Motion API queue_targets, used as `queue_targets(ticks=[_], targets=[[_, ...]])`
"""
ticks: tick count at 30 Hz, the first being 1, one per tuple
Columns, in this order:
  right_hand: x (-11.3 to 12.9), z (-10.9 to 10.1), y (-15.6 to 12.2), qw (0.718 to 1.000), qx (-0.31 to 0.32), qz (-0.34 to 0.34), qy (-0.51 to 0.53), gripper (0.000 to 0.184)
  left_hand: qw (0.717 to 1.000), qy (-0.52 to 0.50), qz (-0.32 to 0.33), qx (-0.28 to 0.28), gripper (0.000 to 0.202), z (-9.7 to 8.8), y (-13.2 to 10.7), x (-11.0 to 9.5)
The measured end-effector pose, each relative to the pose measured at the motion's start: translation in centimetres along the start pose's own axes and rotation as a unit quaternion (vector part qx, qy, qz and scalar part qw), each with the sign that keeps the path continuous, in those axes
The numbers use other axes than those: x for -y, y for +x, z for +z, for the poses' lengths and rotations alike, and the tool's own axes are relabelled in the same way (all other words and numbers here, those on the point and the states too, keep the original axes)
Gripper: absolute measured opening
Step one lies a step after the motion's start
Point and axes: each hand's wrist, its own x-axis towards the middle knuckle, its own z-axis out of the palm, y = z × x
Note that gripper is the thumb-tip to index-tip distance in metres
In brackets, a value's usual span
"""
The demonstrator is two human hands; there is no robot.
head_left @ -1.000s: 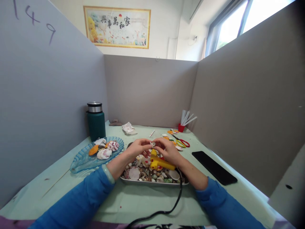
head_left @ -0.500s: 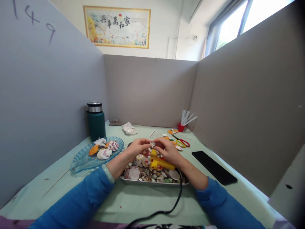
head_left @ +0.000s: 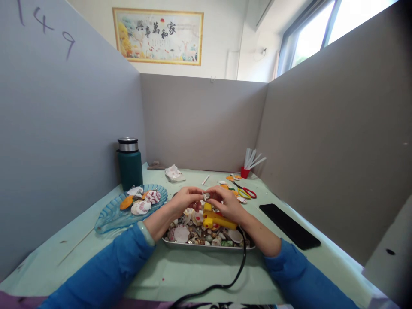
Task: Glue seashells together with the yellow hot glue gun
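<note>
My left hand (head_left: 185, 200) and my right hand (head_left: 225, 203) meet above a metal tray (head_left: 206, 246) full of mixed seashells. Both pinch a small pale shell (head_left: 206, 196) between their fingertips. A yellow glue gun (head_left: 216, 219) rests on the shells under my right hand, its black cord (head_left: 225, 281) trailing toward me over the tray's front edge.
A blue glass dish (head_left: 112, 219) with several larger shells sits left of the tray, a green flask (head_left: 129, 164) behind it. Scissors (head_left: 246, 191), a red cup of white sticks (head_left: 246, 171) and a black phone (head_left: 289, 219) lie to the right. Grey partitions enclose the table.
</note>
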Motion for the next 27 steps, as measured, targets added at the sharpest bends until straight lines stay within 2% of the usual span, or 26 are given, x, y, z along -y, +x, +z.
queue_targets(ticks=[7, 11, 14, 20, 27], targets=[[0.12, 0.00, -0.06, 1.000, 0.002, -0.003, -0.005, 0.018, 0.999, -0.024, -0.029, 0.002, 0.036, 0.17, -0.14, -0.27], [-0.04, 0.13, 0.00, 1.000, -0.016, 0.006, -0.027, 0.016, 1.000, -0.002, -0.012, -0.012, 0.038, 0.06, 0.04, 0.06], [-0.30, 0.21, 0.02, 0.999, -0.026, 0.019, -0.035, 0.017, 1.000, -0.008, -0.001, -0.003, 0.042, -0.01, 0.11, 0.22], [-0.14, 0.12, 0.05, 0.999, -0.017, 0.019, -0.029, 0.019, 0.995, 0.087, 0.034, 0.035, 0.060, 0.19, 0.00, 0.29], [-0.12, 0.14, -0.06, 1.000, -0.004, 0.030, 0.000, 0.018, 0.989, 0.136, 0.041, 0.032, 0.063, 0.25, 0.11, 0.48]])
